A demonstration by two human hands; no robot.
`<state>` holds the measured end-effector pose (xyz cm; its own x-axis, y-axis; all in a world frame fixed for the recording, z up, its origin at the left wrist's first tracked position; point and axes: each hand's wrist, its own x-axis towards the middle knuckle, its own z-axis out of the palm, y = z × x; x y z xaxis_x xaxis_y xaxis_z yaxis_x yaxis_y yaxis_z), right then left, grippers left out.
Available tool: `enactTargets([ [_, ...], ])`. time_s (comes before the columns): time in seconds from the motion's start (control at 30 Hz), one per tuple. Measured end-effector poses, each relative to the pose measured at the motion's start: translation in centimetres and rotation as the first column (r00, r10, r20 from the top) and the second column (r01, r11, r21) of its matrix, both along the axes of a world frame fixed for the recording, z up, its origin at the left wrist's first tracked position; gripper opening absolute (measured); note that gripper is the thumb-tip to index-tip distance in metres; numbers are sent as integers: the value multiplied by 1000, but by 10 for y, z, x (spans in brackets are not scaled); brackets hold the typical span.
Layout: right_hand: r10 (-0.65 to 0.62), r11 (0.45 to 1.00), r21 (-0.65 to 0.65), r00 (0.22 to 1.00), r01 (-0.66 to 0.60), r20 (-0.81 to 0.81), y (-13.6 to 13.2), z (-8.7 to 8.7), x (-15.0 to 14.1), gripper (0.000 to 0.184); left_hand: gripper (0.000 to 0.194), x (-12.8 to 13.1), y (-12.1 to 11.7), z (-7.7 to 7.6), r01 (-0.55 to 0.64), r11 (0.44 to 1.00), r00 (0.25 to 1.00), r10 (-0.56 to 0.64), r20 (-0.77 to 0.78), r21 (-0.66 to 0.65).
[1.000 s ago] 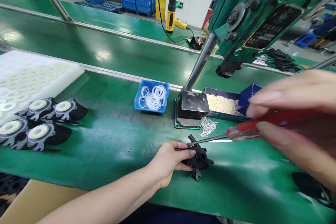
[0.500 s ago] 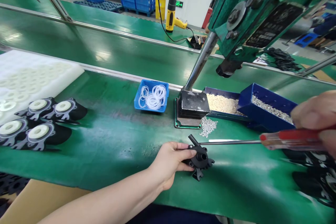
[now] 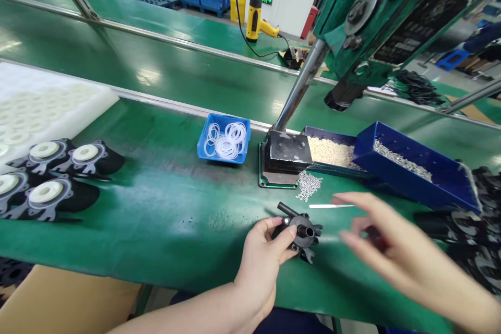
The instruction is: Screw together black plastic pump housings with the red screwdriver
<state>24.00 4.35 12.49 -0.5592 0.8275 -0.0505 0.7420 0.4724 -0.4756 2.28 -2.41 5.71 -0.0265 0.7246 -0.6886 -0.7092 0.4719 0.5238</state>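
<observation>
The left hand [image 3: 264,250] is clamped on the black housing [image 3: 301,222], thumb on its face and fingers behind, on the near side of the press base [image 3: 288,150]. The right hand [image 3: 385,242], blurred, is apart from the housing, near and right of the base; its forefinger and thumb stand apart, and I cannot tell whether its other fingers grip the red thing [image 3: 379,242] showing inside. Washers [image 3: 309,186] lie just beside the base's near right corner, a white strip [image 3: 329,206] beyond them on the near side. Right of the base sit a bin of beige bits [image 3: 332,152] and, farther right, a screw bin [image 3: 415,172]. Left of it is a ring tray [image 3: 224,159]; well to the left, four disc-topped units [image 3: 84,195].
</observation>
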Motion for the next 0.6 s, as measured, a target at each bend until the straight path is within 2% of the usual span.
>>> enactTargets([
  [0.03,63,996,-72,998,-61,23,-6,-16,-11,66,34,2,0,-1,-8,1000,1000,8,5,18],
  [0.07,60,993,-108,998,-56,33,-12,-32,-20,74,34,3,0,-1,-13,999,1000,13,7,33],
  [0.17,34,981,-189,999,-40,-34,-28,-62,-37,75,32,6,0,-3,2,999,1000,-2,-2,53],
  [0.23,6,977,-211,997,-23,-79,-32,-66,-41,70,33,7,-1,-3,32,998,999,-30,-34,61],
  [0.33,-27,979,-204,994,6,-105,-27,-62,-36,69,33,4,-1,-5,115,987,984,-98,-146,113],
  [0.4,-73,963,-267,988,35,-135,-19,-58,-28,67,31,1,0,-7,198,965,960,-156,-231,172],
  [0.47,-160,897,-437,969,62,-190,-10,-56,-19,67,29,-3,6,-10,282,929,934,-209,-291,239],
  [0.53,-278,780,-621,929,71,-243,-3,-56,-11,71,27,-7,13,-14,349,890,906,-241,-347,292],
  [0.6,-386,666,-744,881,61,-273,3,-55,-4,78,27,-10,21,-18,399,855,876,-248,-414,332],
])
